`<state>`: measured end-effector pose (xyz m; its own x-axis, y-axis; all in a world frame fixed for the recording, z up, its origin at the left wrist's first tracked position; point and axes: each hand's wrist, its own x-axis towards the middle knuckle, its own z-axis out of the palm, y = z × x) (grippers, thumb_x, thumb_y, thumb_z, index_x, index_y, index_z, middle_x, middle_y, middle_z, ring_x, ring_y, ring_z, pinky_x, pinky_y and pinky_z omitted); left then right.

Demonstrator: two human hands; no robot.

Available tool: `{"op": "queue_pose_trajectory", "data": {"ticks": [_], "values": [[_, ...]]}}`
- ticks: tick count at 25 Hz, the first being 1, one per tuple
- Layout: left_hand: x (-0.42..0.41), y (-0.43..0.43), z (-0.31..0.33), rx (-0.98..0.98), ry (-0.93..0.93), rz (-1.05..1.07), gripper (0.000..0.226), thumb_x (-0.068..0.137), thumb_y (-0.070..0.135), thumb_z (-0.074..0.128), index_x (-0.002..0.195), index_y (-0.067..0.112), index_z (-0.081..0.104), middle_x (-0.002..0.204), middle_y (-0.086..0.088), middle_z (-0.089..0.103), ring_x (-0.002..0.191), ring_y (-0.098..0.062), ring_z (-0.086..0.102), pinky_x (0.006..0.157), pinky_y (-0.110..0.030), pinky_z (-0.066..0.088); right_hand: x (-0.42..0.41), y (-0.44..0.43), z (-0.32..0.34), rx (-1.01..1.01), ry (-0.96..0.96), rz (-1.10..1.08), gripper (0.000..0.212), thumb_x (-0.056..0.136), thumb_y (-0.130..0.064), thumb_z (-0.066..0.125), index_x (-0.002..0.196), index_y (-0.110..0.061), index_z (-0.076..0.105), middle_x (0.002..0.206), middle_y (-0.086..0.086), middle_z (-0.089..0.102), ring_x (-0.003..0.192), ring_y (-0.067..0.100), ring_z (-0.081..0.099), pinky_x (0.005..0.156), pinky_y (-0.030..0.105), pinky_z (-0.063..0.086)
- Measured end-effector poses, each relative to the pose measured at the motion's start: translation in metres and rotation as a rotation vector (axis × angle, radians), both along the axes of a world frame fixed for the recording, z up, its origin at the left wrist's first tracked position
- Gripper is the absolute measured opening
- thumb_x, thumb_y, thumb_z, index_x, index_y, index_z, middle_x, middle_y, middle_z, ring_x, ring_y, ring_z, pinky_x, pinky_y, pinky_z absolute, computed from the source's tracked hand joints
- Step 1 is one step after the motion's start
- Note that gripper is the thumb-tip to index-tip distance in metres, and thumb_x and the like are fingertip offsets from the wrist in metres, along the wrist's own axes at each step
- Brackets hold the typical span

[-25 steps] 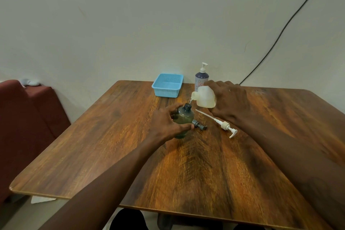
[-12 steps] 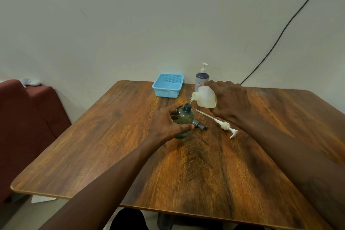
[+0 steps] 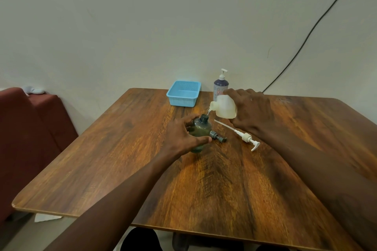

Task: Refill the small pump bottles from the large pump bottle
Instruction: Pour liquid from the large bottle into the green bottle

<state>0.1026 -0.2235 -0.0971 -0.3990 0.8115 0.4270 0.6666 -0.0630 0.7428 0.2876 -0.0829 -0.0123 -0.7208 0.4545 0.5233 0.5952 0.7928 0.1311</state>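
Three bottles are counted: one green bottle (image 3: 202, 129), one white bottle (image 3: 225, 108) and one purple bottle (image 3: 220, 86). Two detached pumps are counted: one grey pump (image 3: 216, 136), one white pump (image 3: 246, 137). One blue basket (image 3: 183, 94) is counted.

Barely any change. Whole scene, left hand (image 3: 179, 134) and right hand (image 3: 252, 112) included, sits slightly further right in frame. Liquid level in small bottle (image 3: 201, 131) below large bottle (image 3: 224, 107): rise too slight to tell.

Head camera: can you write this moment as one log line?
step: pouring; right hand: tilts white bottle; left hand: holds dark bottle; white pump, dark pump: on table
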Motion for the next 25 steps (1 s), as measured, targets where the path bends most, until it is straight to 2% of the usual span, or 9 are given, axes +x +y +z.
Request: {"op": "queue_pose_trajectory", "data": {"ticks": [3, 8, 12, 16, 25], "values": [[0.0006, -0.001, -0.0002, -0.014, -0.002, 0.0, 0.084, 0.071, 0.037, 0.095, 0.145, 0.021, 0.059, 0.133, -0.002, 0.07, 0.11, -0.009, 0.065, 0.09, -0.016, 0.055, -0.0001, 0.0001, -0.0008, 0.005, -0.003, 0.0, 0.082, 0.071, -0.053, 0.083, 0.139, -0.018, 0.054, 0.123, 0.014, 0.07, 0.102, 0.037, 0.067, 0.087, 0.05, 0.055], [0.0007, -0.0008, 0.0001, -0.029, -0.002, -0.001, 0.086, 0.071, 0.039, 0.095, 0.146, 0.021, 0.058, 0.135, -0.004, 0.069, 0.115, -0.017, 0.068, 0.096, -0.034, 0.06, -0.0002, 0.0015, -0.0015, 0.013, -0.006, -0.001, 0.082, 0.07, -0.053, 0.084, 0.138, -0.018, 0.054, 0.123, 0.014, 0.07, 0.102, 0.036, 0.067, 0.087, 0.05, 0.055], [0.0006, 0.001, -0.0022, -0.021, -0.001, 0.001, 0.088, 0.07, 0.039, 0.096, 0.146, 0.023, 0.057, 0.135, -0.003, 0.069, 0.111, -0.012, 0.067, 0.09, -0.022, 0.058, -0.0001, 0.0034, -0.002, 0.029, -0.007, 0.001, 0.083, 0.069, -0.053, 0.084, 0.137, -0.016, 0.055, 0.12, 0.015, 0.071, 0.1, 0.037, 0.067, 0.086, 0.051, 0.055], [-0.0006, 0.0011, -0.0049, -0.012, -0.001, 0.007, 0.088, 0.068, 0.042, 0.096, 0.145, 0.024, 0.059, 0.134, -0.002, 0.07, 0.112, -0.013, 0.069, 0.093, -0.027, 0.06, 0.0004, 0.0038, -0.0033, 0.038, 0.002, 0.011, 0.083, 0.067, -0.052, 0.086, 0.136, -0.017, 0.056, 0.118, 0.016, 0.071, 0.098, 0.037, 0.068, 0.085, 0.052, 0.056], [-0.0029, 0.0033, -0.0076, -0.012, 0.003, -0.003, 0.086, 0.069, 0.042, 0.095, 0.145, 0.025, 0.058, 0.135, -0.002, 0.069, 0.112, -0.009, 0.065, 0.09, -0.017, 0.055, -0.0012, 0.003, -0.004, 0.045, -0.006, 0.011, 0.083, 0.066, -0.046, 0.088, 0.137, -0.017, 0.056, 0.12, 0.016, 0.071, 0.1, 0.038, 0.067, 0.087, 0.051, 0.055]]}}
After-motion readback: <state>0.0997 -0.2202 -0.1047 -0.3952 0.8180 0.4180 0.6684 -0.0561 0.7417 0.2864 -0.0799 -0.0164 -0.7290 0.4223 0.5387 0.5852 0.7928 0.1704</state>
